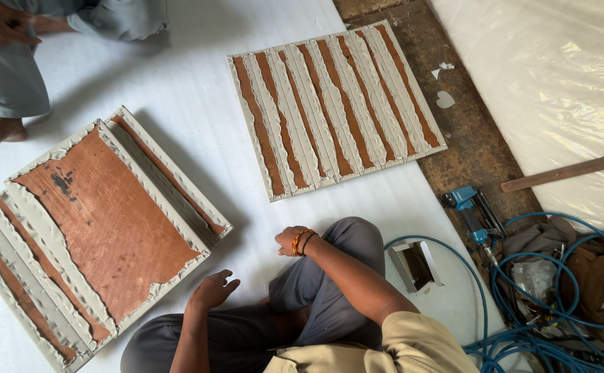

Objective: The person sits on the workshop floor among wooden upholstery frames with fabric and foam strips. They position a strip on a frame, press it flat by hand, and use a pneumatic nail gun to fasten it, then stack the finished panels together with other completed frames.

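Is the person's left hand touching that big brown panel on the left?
Apart. The head view shows the left hand hovering over the white floor sheet, with a strip of sheet visible between its fingers and the panel edge.

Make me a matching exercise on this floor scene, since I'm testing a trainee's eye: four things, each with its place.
Things:
1. striped panel
2. blue nail gun
3. wooden stick
4. left hand

Places:
A. on the clear plastic sheet
B. beside the coiled blue hose
C. top centre on white foam
D. nearest the big brown-backed panel

Pairs: 1-C, 2-B, 3-A, 4-D
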